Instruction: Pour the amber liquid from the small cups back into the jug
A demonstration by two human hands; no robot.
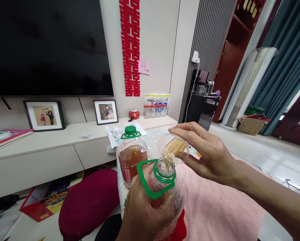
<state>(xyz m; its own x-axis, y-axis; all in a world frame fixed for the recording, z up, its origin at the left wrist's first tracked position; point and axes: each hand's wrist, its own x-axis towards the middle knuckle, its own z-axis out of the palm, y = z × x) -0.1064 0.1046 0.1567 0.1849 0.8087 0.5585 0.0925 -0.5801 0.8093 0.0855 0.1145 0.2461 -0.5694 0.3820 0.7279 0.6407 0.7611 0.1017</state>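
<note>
My left hand (142,207) is wrapped around a clear plastic bottle (178,204) with a green carry handle (156,194) and an uncapped mouth. In my right hand (210,154) is a clear plastic cup (161,144), pinched by its sides and tilted over that mouth. Yellowish-brown liquid shows at the cup's low edge, and a thin stream runs down into the bottle neck. Behind my left hand stands a second bottle (133,159), upright, with a green cap and reddish-brown liquid inside. My left palm hides much of the near bottle's body.
A pink cloth (215,207) covers the table on the right. Clear plastic bags lie behind the bottles. Left of the table is a dark red cushioned stool (89,204). The TV cabinet (92,139) carries framed photos, a red pot (134,114) and several red-lidded jars.
</note>
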